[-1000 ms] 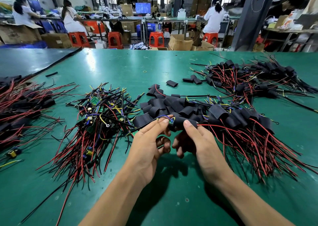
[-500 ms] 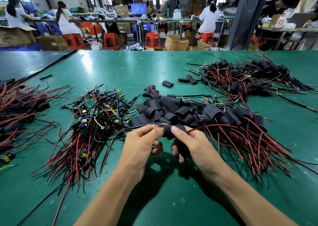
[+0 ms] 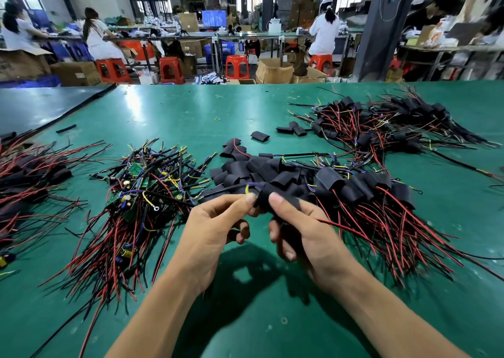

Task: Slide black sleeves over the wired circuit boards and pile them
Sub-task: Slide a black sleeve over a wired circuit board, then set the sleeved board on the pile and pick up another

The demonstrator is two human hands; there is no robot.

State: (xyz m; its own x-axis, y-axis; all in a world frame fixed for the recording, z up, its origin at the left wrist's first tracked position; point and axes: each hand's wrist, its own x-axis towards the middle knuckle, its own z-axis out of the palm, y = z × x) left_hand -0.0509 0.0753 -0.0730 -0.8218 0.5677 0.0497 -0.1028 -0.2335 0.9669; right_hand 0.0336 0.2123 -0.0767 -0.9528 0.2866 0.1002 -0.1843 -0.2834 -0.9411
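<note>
My left hand (image 3: 215, 224) pinches the thin yellow and blue wires (image 3: 252, 187) that stick out of a black sleeve (image 3: 266, 201). My right hand (image 3: 302, 229) grips that sleeve; the board inside it is hidden. Red and black leads trail from it to the right. Just behind my hands lies a heap of loose black sleeves (image 3: 256, 169). Bare green circuit boards with wires (image 3: 136, 191) are piled at the left. Sleeved boards (image 3: 362, 191) lie in a pile at the right.
The green table (image 3: 177, 118) carries more sleeved bundles at the far right (image 3: 381, 123) and at the left edge (image 3: 30, 172). A few single sleeves (image 3: 260, 135) lie behind the heap. People sit at benches beyond the table, among red stools and cartons.
My hands have drawn closer together around the sleeve. The sleeve now covers more of the board, and only the thin wire ends show at my left fingertips.
</note>
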